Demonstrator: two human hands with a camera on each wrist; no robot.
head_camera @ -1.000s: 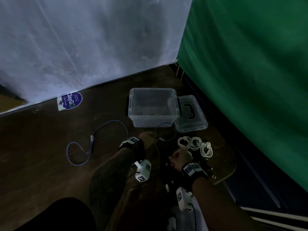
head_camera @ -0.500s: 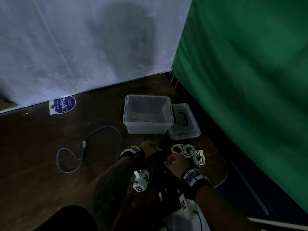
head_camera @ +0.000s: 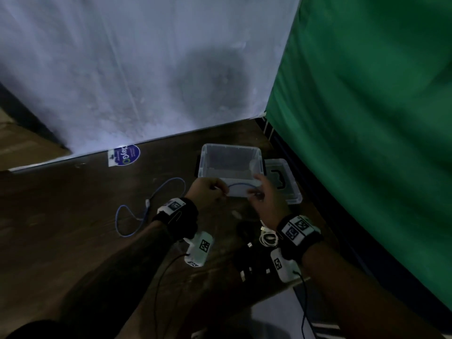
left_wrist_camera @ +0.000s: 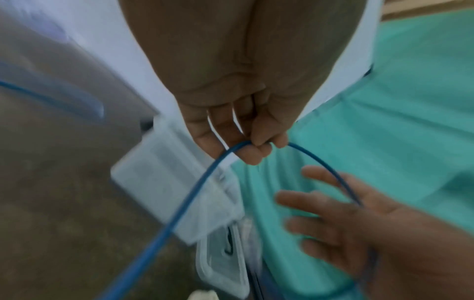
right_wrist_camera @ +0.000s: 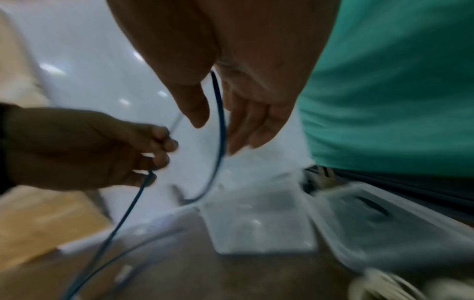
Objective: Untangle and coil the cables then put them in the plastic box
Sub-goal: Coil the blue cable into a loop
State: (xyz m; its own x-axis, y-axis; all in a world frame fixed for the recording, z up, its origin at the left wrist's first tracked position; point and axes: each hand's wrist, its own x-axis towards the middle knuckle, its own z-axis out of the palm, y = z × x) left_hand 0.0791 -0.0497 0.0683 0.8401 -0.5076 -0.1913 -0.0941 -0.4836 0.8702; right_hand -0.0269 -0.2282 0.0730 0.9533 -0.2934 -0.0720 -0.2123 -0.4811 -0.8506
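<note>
A blue cable (head_camera: 146, 209) loops on the brown table, and one stretch arcs up between my two hands in front of the clear plastic box (head_camera: 208, 152). My left hand (head_camera: 223, 190) pinches the blue cable (left_wrist_camera: 205, 178) between thumb and fingertips. My right hand (head_camera: 256, 192) has straight, spread fingers; the blue cable (right_wrist_camera: 219, 130) runs loosely across its palm between thumb and fingers. A coiled white cable (head_camera: 269, 238) and dark cables (head_camera: 249, 255) lie near my right wrist.
The box lid (head_camera: 291, 189) lies right of the box. A green curtain (head_camera: 367, 118) hangs close on the right, a white sheet (head_camera: 146, 69) behind. A round blue sticker (head_camera: 124, 155) lies at the table's back edge.
Both hands rose from the cable pile toward the box. The left hand lifted a stretch of the blue cable, and the right hand opened beside it.
</note>
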